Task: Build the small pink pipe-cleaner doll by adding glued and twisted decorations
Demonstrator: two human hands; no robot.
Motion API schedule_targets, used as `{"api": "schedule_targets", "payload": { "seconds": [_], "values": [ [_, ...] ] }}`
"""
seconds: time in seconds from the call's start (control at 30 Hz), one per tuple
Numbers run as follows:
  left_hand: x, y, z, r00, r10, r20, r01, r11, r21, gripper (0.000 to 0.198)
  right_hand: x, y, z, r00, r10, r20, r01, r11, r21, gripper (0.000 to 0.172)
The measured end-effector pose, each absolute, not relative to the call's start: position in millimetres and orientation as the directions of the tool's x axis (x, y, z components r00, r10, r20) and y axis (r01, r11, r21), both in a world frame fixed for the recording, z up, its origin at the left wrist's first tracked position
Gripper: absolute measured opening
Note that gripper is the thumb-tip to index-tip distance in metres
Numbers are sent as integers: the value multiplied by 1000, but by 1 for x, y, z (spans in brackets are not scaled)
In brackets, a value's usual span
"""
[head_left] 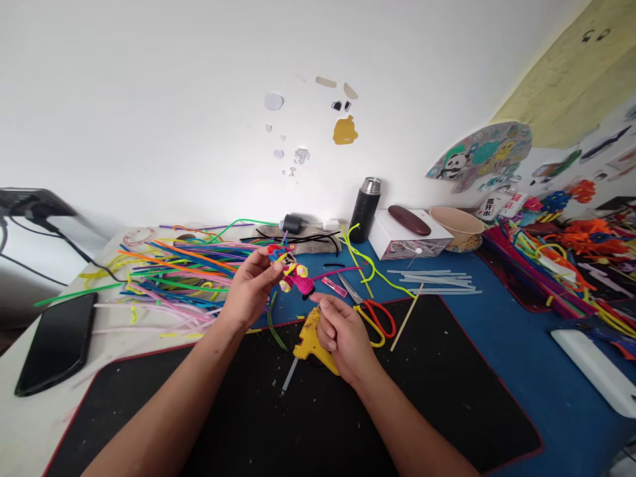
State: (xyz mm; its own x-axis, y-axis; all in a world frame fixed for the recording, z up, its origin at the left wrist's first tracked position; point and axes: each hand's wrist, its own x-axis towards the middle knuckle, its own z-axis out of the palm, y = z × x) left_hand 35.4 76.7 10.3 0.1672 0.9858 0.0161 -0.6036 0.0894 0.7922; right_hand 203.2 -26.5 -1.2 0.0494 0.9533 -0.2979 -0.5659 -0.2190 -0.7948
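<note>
Cropped forearms (171, 391), left hand (254, 285) pinching pink figure (301, 281), right hand (346, 336) curled, grip unclear, partly hiding glue gun (311, 339)

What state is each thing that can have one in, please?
Left hand: closed on the figure
Right hand: curled near the figure
Figure: held, tilted
Glue gun: glue stick protruding
Scissors: lying down, opening unclear
Black bottle: upright, capped
Phone: screen dark
Maroon case: shut

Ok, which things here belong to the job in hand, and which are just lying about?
Likely the job:
- small fuzzy figure, in the left hand
- yellow glue gun
- scissors
- fuzzy stems

Likely lying about:
- phone
- black flask
- brown case
</note>
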Motion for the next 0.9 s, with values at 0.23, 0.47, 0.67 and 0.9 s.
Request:
{"api": "schedule_targets", "payload": {
  "seconds": [0.23,0.47,0.67,0.9],
  "values": [
    [31,73,20,196,969,149,-452,-46,891,33,199,-27,-1,21,944,-331,-588,-256,-768,47],
    [32,66,30,242,954,179,-366,-82,927,35,196,-28,0,7,944,-331,-594,-262,-761,40],
    [36,64,23,262,947,185,-345,-87,934,37,198,-28,-1,-16,935,-355,-626,-287,-725,40],
    [39,65,14,269,928,257,-287,-177,941,32,201,-28,-6,-67,919,-389,-682,-327,-655,37]
  ]
}}
